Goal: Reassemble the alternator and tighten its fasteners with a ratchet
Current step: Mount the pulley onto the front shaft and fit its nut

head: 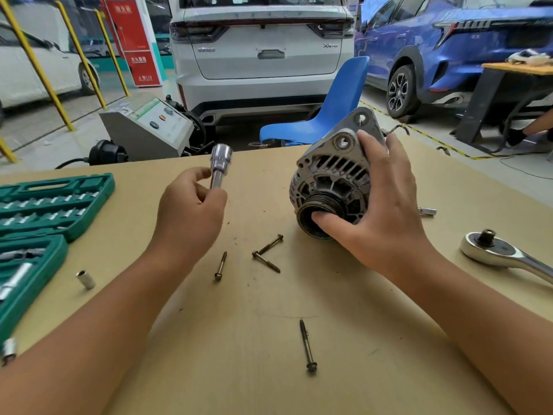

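Observation:
A grey alternator [330,172] rests tilted on the tan table [254,339], pulley facing me. My right hand [386,211] grips it, fingers over the top of the housing and thumb on the pulley. My left hand [191,211] holds a long chrome socket [220,164] upright, left of the alternator and above the table. Several long bolts lie loose on the table: a crossed pair [267,252], one [220,265] left of them, one [307,344] nearer me. A chrome ratchet [502,253] lies at the right.
An open green socket case [45,211] fills the left edge, with a small loose socket [86,279] beside it and another [9,350] at the near left. A short adapter [427,211] lies behind my right hand. A blue chair [323,115], a grey machine and parked cars stand beyond the table.

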`<state>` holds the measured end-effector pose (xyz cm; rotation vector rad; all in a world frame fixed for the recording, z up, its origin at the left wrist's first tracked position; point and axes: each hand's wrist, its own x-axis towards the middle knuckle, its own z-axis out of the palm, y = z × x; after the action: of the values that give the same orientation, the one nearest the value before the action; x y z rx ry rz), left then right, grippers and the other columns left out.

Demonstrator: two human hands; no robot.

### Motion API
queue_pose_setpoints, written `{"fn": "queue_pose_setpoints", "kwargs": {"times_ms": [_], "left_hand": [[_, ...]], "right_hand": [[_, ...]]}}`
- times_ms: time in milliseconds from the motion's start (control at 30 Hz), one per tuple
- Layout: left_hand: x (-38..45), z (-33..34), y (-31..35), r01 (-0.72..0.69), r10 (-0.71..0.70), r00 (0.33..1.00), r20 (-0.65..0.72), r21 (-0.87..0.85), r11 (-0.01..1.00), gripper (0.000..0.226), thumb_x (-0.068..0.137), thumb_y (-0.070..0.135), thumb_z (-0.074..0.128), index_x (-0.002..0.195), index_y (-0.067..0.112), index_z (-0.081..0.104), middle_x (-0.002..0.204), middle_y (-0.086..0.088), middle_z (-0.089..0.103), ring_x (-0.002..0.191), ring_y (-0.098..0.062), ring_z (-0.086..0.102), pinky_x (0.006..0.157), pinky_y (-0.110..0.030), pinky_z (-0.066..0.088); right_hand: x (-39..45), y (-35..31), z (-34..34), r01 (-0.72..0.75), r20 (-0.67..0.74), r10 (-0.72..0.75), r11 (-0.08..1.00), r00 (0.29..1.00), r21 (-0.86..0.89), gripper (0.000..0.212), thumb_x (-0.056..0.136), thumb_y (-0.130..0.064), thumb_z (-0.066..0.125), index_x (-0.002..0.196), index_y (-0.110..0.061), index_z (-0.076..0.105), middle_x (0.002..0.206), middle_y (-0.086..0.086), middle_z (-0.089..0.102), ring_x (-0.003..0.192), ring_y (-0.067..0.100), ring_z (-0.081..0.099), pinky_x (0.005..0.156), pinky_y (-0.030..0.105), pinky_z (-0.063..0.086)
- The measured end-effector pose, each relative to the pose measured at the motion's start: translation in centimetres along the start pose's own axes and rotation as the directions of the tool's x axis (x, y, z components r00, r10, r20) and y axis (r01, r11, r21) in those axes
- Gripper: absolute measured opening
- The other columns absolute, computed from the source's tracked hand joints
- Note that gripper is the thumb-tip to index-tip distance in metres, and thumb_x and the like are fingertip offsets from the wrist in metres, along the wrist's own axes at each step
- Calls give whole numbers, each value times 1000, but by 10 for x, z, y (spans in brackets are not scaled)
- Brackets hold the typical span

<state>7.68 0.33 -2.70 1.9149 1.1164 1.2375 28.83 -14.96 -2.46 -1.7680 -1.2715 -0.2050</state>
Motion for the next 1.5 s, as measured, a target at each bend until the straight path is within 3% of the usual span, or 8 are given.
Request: {"fn": "queue_pose_setpoints", "kwargs": {"times_ms": [200, 367, 467, 567, 633, 767, 1267, 1500], "left_hand": [[-45, 24, 32, 90, -27, 991, 135, -491, 867, 20, 102, 18, 61, 90, 32, 52, 61, 3, 46, 45, -16, 44, 40, -28, 41], [-55, 39, 41, 95, 1, 980, 200, -471, 877, 25, 97, 21, 68, 80, 25, 49, 64, -5, 42, 45, -15, 38, 41, -23, 35], [-57, 41, 44, 242, -95, 954, 285, -544, 804, 21, 96, 13, 70, 81, 18, 57, 63, -6, 46, 40, -14, 34, 39, -22, 30], [-58, 43, 47, 450, -240, 886, 398, -605, 657, 9, 95, 5, 69, 91, 13, 66, 80, -12, 53, 41, -13, 29, 40, -20, 25], [-55, 47, 46, 503, -289, 859, 423, -595, 627, 8, 95, 3, 68, 101, 6, 64, 88, -12, 49, 41, -12, 27, 40, -19, 23], [-55, 51, 50, 554, -272, 819, 505, -573, 604, 21, 90, -10, 60, 109, -2, 64, 85, -14, 47, 37, -9, 28, 36, -18, 23], [-70, 40, 61, 609, -98, 668, 738, -466, 642, 38, 81, -13, 57, 117, -5, 65, 110, -31, 67, 36, -8, 31, 36, -15, 25], [-78, 50, 61, 581, -258, 785, 564, -523, 624, 20, 84, -12, 57, 95, 3, 65, 92, -15, 56, 39, -9, 32, 36, -19, 25]], "right_hand": [[-4, 1, 6, -4, -26, 5, 999, 1000, 53, 109, 66, -43, 83, 152, -50, 16, 166, -4, 12, 153, 20, 11, 122, 50, 21], [-6, -1, 3, 35, -17, -35, 999, 999, 25, 113, 66, -45, 87, 154, -44, 16, 166, 0, 15, 153, 22, 13, 120, 56, 24], [-17, -8, -9, 178, -118, -188, 980, 975, -88, 100, 66, -49, 83, 151, -34, 31, 161, 12, 27, 149, 31, 26, 114, 57, 32], [-42, -11, -15, 443, -251, -537, 827, 805, -345, 41, 76, -30, 79, 113, -17, 69, 112, 15, 67, 100, 37, 63, 83, 54, 47], [-55, -11, -13, 519, -177, -616, 760, 768, -392, 10, 84, -20, 76, 86, -11, 78, 71, 5, 65, 60, 29, 59, 60, 42, 47], [-51, -12, -4, 433, -107, -546, 754, 831, -494, 16, 93, -16, 68, 85, -11, 80, 56, 4, 56, 40, 26, 47, 39, 34, 43], [-49, 3, -14, 164, -174, -338, 769, 925, -618, 12, 81, -19, 78, 73, -12, 72, 57, 5, 61, 43, 35, 54, 39, 29, 40], [-46, 4, -13, -43, -215, -62, 891, 975, -451, 19, 87, -29, 73, 77, -13, 71, 66, 7, 67, 60, 37, 61, 51, 35, 45]]}}
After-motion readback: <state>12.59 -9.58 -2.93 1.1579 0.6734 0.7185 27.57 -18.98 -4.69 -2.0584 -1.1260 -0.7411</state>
